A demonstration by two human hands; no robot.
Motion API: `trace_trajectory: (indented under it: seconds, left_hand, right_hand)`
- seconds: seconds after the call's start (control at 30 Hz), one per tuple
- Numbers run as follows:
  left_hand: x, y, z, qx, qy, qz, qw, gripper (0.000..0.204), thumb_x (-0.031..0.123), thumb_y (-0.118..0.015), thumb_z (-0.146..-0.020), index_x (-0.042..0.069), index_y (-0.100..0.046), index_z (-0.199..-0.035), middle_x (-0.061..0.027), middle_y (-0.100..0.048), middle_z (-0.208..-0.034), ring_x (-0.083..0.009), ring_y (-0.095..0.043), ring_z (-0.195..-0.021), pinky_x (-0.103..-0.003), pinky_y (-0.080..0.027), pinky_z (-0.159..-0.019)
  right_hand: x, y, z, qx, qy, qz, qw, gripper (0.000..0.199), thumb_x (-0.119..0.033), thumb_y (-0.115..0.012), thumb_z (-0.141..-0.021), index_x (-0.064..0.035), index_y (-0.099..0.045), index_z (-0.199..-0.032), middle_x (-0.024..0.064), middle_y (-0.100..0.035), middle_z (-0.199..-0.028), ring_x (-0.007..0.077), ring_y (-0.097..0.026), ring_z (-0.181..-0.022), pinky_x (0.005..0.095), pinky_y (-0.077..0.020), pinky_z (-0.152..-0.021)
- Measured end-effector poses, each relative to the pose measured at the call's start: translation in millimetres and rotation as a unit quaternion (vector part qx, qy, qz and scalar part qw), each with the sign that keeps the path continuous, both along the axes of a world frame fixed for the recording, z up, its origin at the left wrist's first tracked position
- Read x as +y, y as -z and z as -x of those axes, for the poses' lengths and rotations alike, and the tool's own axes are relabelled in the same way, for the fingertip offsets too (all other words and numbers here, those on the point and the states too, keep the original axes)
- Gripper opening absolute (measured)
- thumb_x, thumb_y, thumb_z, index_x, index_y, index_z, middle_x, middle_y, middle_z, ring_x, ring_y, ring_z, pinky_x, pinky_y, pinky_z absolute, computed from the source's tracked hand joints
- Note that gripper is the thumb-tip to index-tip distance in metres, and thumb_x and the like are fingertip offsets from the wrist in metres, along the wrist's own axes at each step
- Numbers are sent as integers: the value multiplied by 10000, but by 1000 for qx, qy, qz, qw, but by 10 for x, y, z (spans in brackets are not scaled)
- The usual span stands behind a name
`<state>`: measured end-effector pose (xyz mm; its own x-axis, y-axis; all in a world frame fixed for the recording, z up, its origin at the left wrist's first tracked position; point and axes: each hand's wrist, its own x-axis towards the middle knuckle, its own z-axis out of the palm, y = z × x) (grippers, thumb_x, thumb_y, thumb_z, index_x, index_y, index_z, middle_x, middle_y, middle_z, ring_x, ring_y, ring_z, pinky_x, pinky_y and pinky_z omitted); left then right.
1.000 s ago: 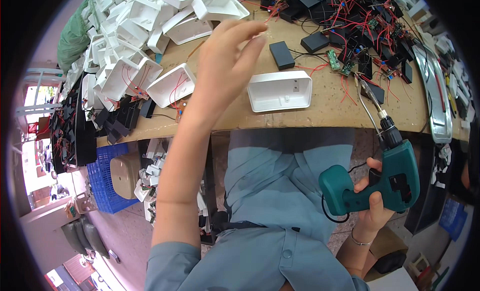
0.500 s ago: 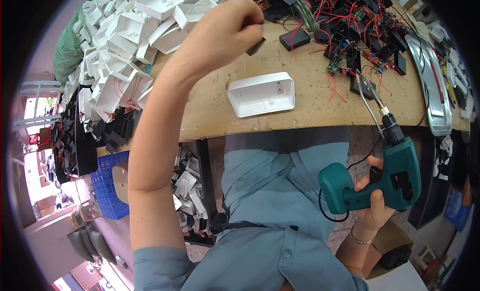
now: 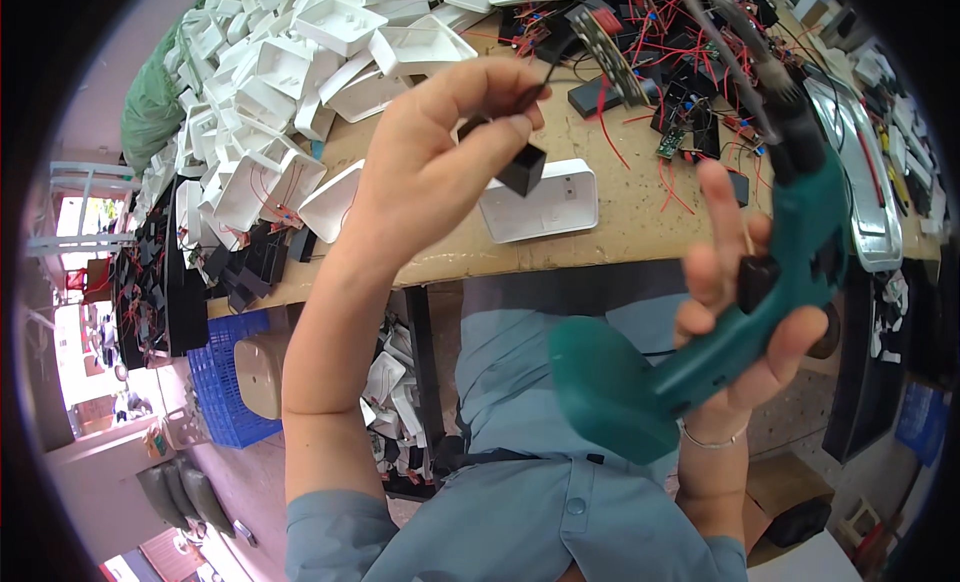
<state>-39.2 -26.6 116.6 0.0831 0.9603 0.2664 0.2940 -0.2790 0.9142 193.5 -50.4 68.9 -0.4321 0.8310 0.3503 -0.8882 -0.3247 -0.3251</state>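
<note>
My left hand (image 3: 435, 167) is closed around a small black box (image 3: 523, 172), with a dark wire between thumb and fingers. The box hangs over the near-left part of an open white plastic case (image 3: 545, 210) lying on the bench. A narrow circuit board (image 3: 608, 60) is up to the right of that hand; it seems joined by the wire, though the link is hard to follow. On the right, my right hand (image 3: 735, 312) grips a green soldering gun (image 3: 740, 352), index finger stretched out beside the trigger. Its metal tip and thin feed tube point away from me, smeared by motion.
White plastic cases (image 3: 340, 32) are heaped at the far left. Black boxes, red wires and circuit boards (image 3: 672, 142) crowd the far right beside a metal tray (image 3: 868, 207). The wooden bench's front edge (image 3: 450, 272) crosses above my lap. A blue crate (image 3: 225, 382) stands lower left.
My left hand has come nearer from the far pile, bringing the black box over the white case. My right hand has raised the soldering gun closer and further over the bench.
</note>
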Motion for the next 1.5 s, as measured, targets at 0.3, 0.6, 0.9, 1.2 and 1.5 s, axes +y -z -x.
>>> trace_trajectory:
  seconds: [0.3,0.6,0.9,1.2,1.5]
  left_hand:
    - [-369,-40,14,43,60,11,997,203,-50,-509,-742,-39,-562,-938,-61,-567,-799,-126,-545,-746,-234,-423,-672]
    - [-499,367,415,368,13,-39,929,206,-8,-507,-688,-10,-603,-870,-109,-546,-724,-253,-537,-660,-307,-424,-598]
    - [-564,459,368,471,-112,-149,862,251,16,-546,-659,22,-587,-907,-86,-552,-846,-242,-536,-787,-323,-427,-657]
    - [-408,570,26,269,-38,-278,921,338,19,-673,-580,29,-564,-900,-94,-549,-792,-273,-522,-682,-343,-421,-609]
    - [-332,427,150,185,-43,-150,970,116,5,-636,-677,10,-613,-790,-64,-555,-682,-161,-526,-591,-257,-384,-516]
  right_hand:
    - [58,-17,371,-13,-2,38,999,717,-440,-596,-763,-8,-326,-1268,264,-125,-1378,394,-78,-1294,463,-143,-1058]
    - [-151,332,558,-259,100,10,961,889,-478,-666,-684,7,-255,-1306,209,-238,-1358,320,-216,-1278,390,-171,-1063]
    - [-269,478,667,-365,120,-16,923,911,-474,-681,-672,-26,-235,-1329,182,-276,-1350,298,-244,-1274,397,-171,-1054]
    - [-325,348,644,-357,70,-22,931,937,-464,-718,-633,-65,-232,-1328,168,-271,-1359,290,-280,-1251,412,-188,-1043]
    - [-95,177,522,-395,166,-72,901,869,-520,-657,-667,-41,-300,-1299,191,-205,-1383,332,-220,-1276,408,-233,-1034]
